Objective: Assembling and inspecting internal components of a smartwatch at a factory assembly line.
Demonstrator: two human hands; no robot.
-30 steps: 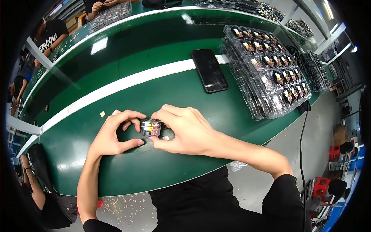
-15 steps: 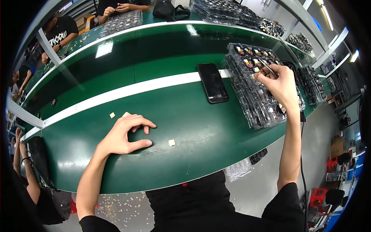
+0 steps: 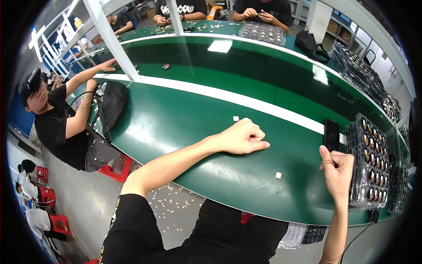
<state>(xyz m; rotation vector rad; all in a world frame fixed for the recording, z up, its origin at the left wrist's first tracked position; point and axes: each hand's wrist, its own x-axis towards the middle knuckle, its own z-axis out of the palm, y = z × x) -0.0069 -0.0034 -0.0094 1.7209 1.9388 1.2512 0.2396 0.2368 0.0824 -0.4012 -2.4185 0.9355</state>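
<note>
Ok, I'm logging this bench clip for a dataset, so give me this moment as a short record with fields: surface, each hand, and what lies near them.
surface: green bench with a white stripe
left hand: left hand rests on the bench, loosely curled, holding nothing that shows
right hand: right hand raised beside the trays, fingers closed; whether it holds a small part cannot be told
near right hand: stack of clear trays of small parts, black phone lying flat
between hands: small pale chip on the bench
others: person in black seated at left
</note>
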